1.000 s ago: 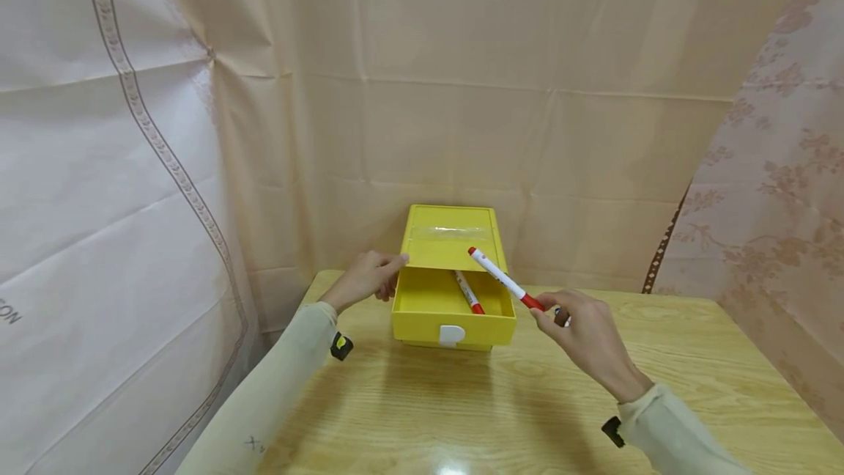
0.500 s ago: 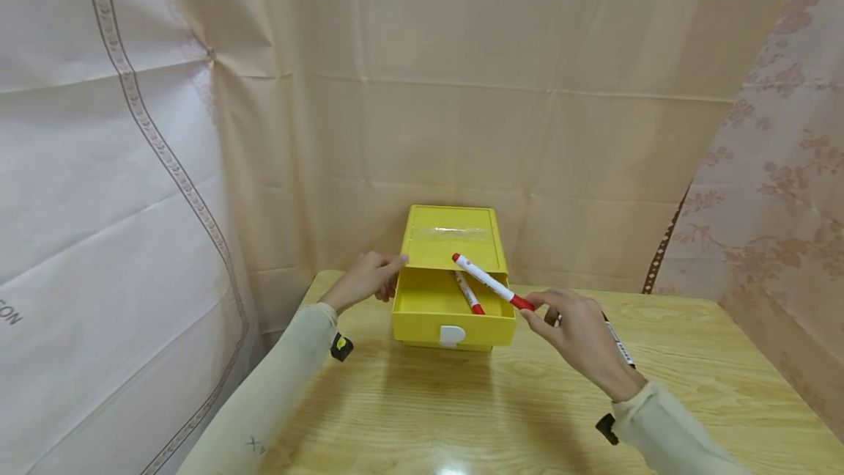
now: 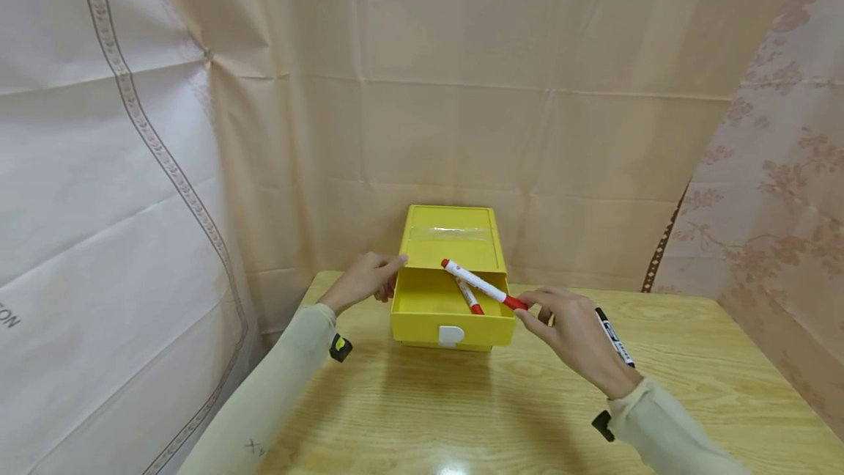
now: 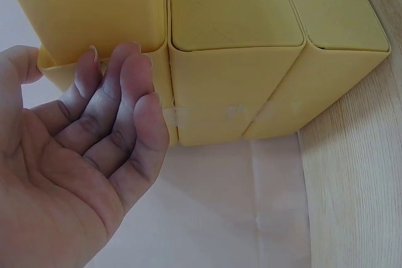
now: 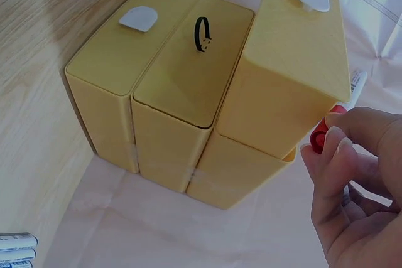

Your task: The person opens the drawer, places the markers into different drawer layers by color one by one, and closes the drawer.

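Note:
A yellow drawer cabinet (image 3: 448, 248) stands on the table, its top drawer (image 3: 418, 328) pulled out. My left hand (image 3: 363, 283) is at the cabinet's left front corner. Its thumb rests on the edge, and the loosely bent fingers (image 4: 149, 127) touch the side wall. Between thumb and fingertips, my right hand (image 3: 574, 332) pinches a white marker with a red cap and red end (image 3: 478, 283). That marker slants over the right part of the drawer, pointing left and back. Another red and white marker (image 3: 469, 295) lies inside the drawer, partly overlapped by the held one.
A black and white marker (image 3: 615, 339) lies on the wooden table (image 3: 699, 358) behind my right wrist. Several white markers (image 5: 17, 252) show at the lower left of the right wrist view. Two shut drawers (image 5: 191, 70) sit below the open one. Cloth curtains (image 3: 455, 94) hang behind.
My right hand has moved left and slightly down, bringing the marker lower over the drawer. The black marker on the table has come into sight. My left hand stays put.

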Action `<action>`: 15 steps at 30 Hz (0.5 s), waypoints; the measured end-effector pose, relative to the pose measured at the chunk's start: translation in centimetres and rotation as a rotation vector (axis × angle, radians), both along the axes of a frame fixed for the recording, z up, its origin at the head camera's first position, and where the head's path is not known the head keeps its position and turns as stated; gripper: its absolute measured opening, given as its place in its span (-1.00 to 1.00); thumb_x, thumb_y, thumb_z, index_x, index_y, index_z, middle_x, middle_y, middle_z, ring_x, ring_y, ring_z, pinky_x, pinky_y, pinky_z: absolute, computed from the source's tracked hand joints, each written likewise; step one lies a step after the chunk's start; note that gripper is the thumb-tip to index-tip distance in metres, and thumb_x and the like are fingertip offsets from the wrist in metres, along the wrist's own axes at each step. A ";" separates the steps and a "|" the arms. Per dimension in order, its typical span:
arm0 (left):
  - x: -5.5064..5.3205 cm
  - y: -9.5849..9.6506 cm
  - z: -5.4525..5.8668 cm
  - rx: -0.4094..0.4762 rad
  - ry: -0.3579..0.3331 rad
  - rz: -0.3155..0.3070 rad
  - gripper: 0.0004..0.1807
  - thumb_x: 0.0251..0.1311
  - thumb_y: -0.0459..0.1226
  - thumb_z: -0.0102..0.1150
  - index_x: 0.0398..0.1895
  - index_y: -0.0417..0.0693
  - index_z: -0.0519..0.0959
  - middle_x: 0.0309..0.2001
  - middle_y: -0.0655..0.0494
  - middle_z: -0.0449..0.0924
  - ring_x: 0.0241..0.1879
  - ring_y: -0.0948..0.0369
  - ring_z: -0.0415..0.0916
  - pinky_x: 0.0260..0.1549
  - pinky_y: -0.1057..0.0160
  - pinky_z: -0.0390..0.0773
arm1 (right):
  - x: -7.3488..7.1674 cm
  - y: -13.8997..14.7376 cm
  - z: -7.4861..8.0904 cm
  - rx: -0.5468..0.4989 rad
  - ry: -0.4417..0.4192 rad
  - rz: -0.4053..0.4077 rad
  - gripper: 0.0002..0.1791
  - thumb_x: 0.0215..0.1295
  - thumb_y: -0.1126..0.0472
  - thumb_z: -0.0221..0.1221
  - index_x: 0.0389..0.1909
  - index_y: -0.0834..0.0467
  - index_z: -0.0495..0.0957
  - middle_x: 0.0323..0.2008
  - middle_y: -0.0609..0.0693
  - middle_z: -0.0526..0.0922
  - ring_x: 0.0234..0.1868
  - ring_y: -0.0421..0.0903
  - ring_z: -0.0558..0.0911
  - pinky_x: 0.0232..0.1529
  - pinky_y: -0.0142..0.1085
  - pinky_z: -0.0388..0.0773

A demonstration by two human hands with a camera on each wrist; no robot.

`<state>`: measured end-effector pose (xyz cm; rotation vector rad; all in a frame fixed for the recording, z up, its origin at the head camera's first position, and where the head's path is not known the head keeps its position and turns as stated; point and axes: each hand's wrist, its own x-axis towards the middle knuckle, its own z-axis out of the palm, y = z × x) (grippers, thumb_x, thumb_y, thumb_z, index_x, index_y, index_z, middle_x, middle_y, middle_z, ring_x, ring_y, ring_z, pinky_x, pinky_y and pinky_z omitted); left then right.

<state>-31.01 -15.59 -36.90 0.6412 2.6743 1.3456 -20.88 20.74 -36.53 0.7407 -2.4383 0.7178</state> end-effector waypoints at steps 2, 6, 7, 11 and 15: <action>0.0 0.0 0.0 -0.003 0.008 0.000 -0.33 0.55 0.22 -0.14 -0.49 -0.09 0.61 -0.48 -0.11 0.66 -0.51 -0.04 0.60 -0.39 -0.03 0.66 | 0.0 -0.1 0.1 0.005 0.006 0.008 -0.87 0.33 0.21 0.40 -0.14 0.08 0.78 -0.30 -0.13 0.72 -0.57 -0.39 0.48 -0.68 -0.42 0.39; 0.1 0.0 0.0 -0.002 0.006 0.002 -0.33 0.54 0.23 -0.13 -0.49 -0.09 0.61 -0.49 -0.09 0.66 -0.43 -0.22 0.61 -0.38 -0.04 0.66 | 0.1 -0.2 0.3 0.006 0.005 0.028 -0.86 0.32 0.23 0.41 -0.12 0.10 0.78 -0.26 -0.09 0.73 -0.56 -0.39 0.49 -0.68 -0.42 0.40; 0.1 0.0 0.0 -0.002 0.002 0.003 -0.33 0.54 0.23 -0.13 -0.49 -0.09 0.61 -0.49 -0.08 0.65 -0.42 -0.24 0.61 -0.37 -0.05 0.66 | 0.2 -0.3 0.3 0.006 0.002 0.034 -0.85 0.32 0.23 0.41 -0.12 0.10 0.78 -0.25 -0.08 0.73 -0.56 -0.39 0.49 -0.68 -0.42 0.40; 0.1 0.0 0.1 -0.001 -0.008 0.009 -0.33 0.53 0.24 -0.13 -0.48 -0.08 0.61 -0.50 -0.05 0.64 -0.43 -0.21 0.61 -0.32 -0.13 0.66 | 0.3 -0.4 0.4 0.007 -0.003 0.042 -0.85 0.31 0.25 0.41 -0.12 0.12 0.78 -0.27 -0.10 0.71 -0.55 -0.39 0.48 -0.67 -0.42 0.41; 0.2 0.0 0.2 0.000 -0.007 0.006 -0.33 0.54 0.22 -0.13 -0.49 -0.11 0.60 -0.50 -0.08 0.64 -0.47 -0.13 0.60 -0.31 -0.17 0.65 | 0.3 -0.5 0.4 0.008 -0.003 0.046 -0.84 0.31 0.24 0.41 -0.11 0.11 0.78 -0.30 -0.13 0.69 -0.54 -0.38 0.47 -0.64 -0.42 0.42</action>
